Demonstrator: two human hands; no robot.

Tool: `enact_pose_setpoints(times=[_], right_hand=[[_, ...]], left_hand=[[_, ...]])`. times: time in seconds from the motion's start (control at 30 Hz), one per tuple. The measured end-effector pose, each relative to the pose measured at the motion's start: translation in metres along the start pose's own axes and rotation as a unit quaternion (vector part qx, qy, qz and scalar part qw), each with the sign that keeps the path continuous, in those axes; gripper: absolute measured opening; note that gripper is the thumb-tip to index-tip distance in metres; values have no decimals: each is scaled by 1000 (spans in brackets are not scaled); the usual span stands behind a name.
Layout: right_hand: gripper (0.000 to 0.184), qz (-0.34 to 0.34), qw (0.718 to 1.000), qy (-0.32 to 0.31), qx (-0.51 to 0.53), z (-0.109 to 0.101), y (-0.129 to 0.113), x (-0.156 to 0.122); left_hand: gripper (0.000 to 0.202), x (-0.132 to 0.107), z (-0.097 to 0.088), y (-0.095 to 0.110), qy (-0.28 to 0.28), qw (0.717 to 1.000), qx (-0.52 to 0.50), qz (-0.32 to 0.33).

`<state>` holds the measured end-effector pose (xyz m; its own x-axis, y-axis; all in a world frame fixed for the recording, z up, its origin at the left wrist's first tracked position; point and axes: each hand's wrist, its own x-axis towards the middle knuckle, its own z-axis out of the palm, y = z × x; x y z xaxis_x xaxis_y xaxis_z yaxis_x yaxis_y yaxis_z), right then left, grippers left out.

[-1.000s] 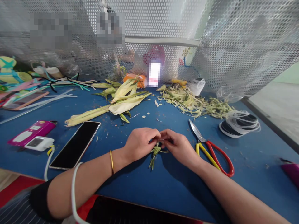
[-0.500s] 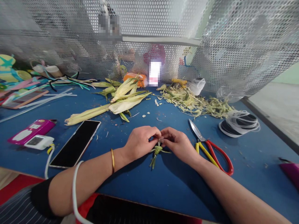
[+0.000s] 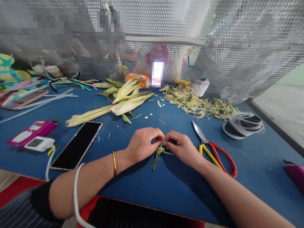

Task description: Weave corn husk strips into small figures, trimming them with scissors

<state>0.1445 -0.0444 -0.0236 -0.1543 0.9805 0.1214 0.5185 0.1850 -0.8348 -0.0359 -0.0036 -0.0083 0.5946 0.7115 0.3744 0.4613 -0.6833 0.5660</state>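
My left hand (image 3: 142,145) and my right hand (image 3: 182,147) meet above the middle of the blue table, each with thumb and forefinger pinched together. Between the fingertips runs a thin clear thread (image 3: 164,140), mostly covered by the fingers. Just below it hangs a small woven green husk figure (image 3: 160,151), with thin strips poking out at the bottom and to the right. To the right of my right hand lie scissors (image 3: 215,155) with one red and one yellow handle, blades apart.
Pale corn husks (image 3: 128,101) lie behind my left hand, and a heap of husk shreds (image 3: 190,103) at the back right. A spool of white cord (image 3: 243,126) stands at the right. A black-screened phone (image 3: 77,145) and a purple pouch (image 3: 35,131) lie left. Perforated mesh (image 3: 166,19) rises behind.
The woven husk figure has tilted and shifted up slightly, closer under the fingers. Both hands keep their pinch in nearly the same place.
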Motion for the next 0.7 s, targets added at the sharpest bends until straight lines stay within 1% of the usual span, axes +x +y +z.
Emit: enact_pose_setpoints(times=[0.1, 0.2, 0.3, 0.5, 0.7], right_hand=[[12, -6, 1000, -8, -3, -1, -1, 0], [13, -7, 1000, -20, -8, -4, -2, -1], [12, 1, 999, -34, -14, -8, -3, -1], [11, 3, 996, -79, -44, -15, -3, 0], [16, -13, 992, -108, -67, -20, -7, 0]], left_hand=[[12, 1, 0, -1, -1, 1000, -9, -3], [16, 2, -1, -2, -6, 1000, -28, 8], [18, 4, -4, -3, -31, 998, -54, 6], [16, 7, -9, -5, -99, 988, -105, -50], [9, 10, -11, -4, -121, 976, -145, -112]])
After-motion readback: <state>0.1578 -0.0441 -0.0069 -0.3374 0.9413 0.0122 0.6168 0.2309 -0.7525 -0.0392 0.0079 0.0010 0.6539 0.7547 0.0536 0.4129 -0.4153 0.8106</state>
